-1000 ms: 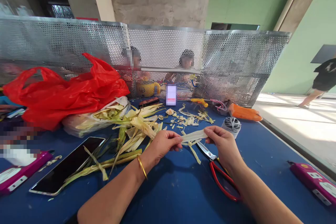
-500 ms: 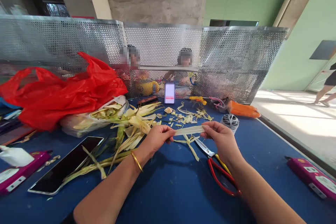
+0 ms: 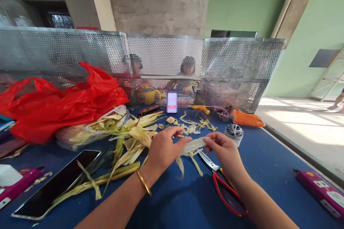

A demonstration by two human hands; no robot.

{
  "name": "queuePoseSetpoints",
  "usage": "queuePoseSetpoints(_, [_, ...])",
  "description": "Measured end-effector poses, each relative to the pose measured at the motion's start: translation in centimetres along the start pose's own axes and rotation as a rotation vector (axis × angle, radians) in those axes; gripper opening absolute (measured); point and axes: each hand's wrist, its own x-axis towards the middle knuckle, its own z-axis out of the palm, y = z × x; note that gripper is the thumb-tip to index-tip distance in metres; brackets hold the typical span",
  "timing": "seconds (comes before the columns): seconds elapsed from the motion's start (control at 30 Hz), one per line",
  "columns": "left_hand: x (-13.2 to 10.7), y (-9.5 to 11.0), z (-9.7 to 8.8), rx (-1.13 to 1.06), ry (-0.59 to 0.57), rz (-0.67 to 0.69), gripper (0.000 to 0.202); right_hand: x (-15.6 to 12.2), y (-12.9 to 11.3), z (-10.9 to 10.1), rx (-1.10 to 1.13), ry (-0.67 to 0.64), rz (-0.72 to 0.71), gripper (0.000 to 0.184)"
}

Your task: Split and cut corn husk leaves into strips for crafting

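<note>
A pale strip of corn husk [image 3: 195,145] stretches from my right hand [image 3: 225,149] toward my left, and one end droops, slightly blurred, near the left thumb. My right thumb and fingers pinch the strip's right end. With its thumb and fingers apart, my left hand [image 3: 164,150] is beside the strip, its thumb at or against it. Below my right hand lies a pair of red-handled scissors [image 3: 212,164], partly hidden by that hand and wrist. Another narrow husk piece [image 3: 196,164] rests by the blades. Left of my left hand spreads a heap of corn husks [image 3: 137,134].
A phone [image 3: 59,182] lies at left under husk strips; a lit phone [image 3: 172,102] stands behind. Around them are a red plastic bag [image 3: 64,100], string spool [image 3: 233,134], orange packet [image 3: 247,118] and purple power strip [image 3: 319,189]. People sit behind the perforated metal screen [image 3: 166,52].
My left hand has opened and come off the strip's left end, shifting slightly right. That end now sags down. My right hand keeps its pinch. The view has tilted up a little.
</note>
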Motion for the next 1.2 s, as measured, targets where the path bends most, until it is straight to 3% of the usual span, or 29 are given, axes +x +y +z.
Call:
queuePoseSetpoints(0.07, [0.3,0.7,1.2,-0.081,-0.178,-0.047,0.037,-0.1,0.2,0.2,-0.021,-0.057,0.004,0.036])
queuePoseSetpoints(0.17, [0.6,0.5,2.7,-0.258,-0.39,-0.158,0.029,0.0,0.7,0.4,-0.034,-0.083,-0.012,0.036])
queuePoseSetpoints(0.33, [0.2,-0.2,3.3,-0.64,-0.437,-0.4,0.026,0.0,0.5,0.2,-0.038,-0.072,0.03,0.038])
queuePoseSetpoints(0.4, [0.0,-0.2,3.1,-0.689,-0.427,-0.518,0.025,0.2,0.0,-0.3,0.016,0.074,-0.006,0.044])
queuePoseSetpoints(0.5, [-0.1,-0.1,3.0,-0.698,-0.401,-0.603,0.025,0.7,-0.6,-1.4,0.131,0.474,-0.18,0.046])
queuePoseSetpoints(0.57, [-0.3,-0.1,3.2,-0.701,-0.384,-0.611,0.023,0.9,-0.7,-1.7,0.124,0.577,-0.194,0.044])
queuePoseSetpoints(0.6, [-0.3,0.0,3.3,-0.709,-0.376,-0.613,0.022,0.9,-0.6,-1.6,0.094,0.51,-0.144,0.044])
queuePoseSetpoints(0.7, [-0.7,0.0,3.7,-0.74,-0.354,-0.606,0.023,0.4,0.0,-0.4,-0.011,0.034,0.062,0.045])
queuePoseSetpoints(0.77, [-1.0,0.1,4.0,-0.762,-0.35,-0.604,0.026,0.0,0.5,0.5,-0.042,-0.133,0.108,0.044])
queuePoseSetpoints(1.03, [-1.1,-0.2,4.5,-0.802,-0.407,-0.641,0.025,-0.1,0.9,0.5,0.071,-0.158,0.179,0.04])
queuePoseSetpoints(1.2, [-1.1,0.0,4.3,-0.803,-0.425,-0.582,0.033,-0.3,0.8,0.4,0.072,-0.156,0.203,0.039])
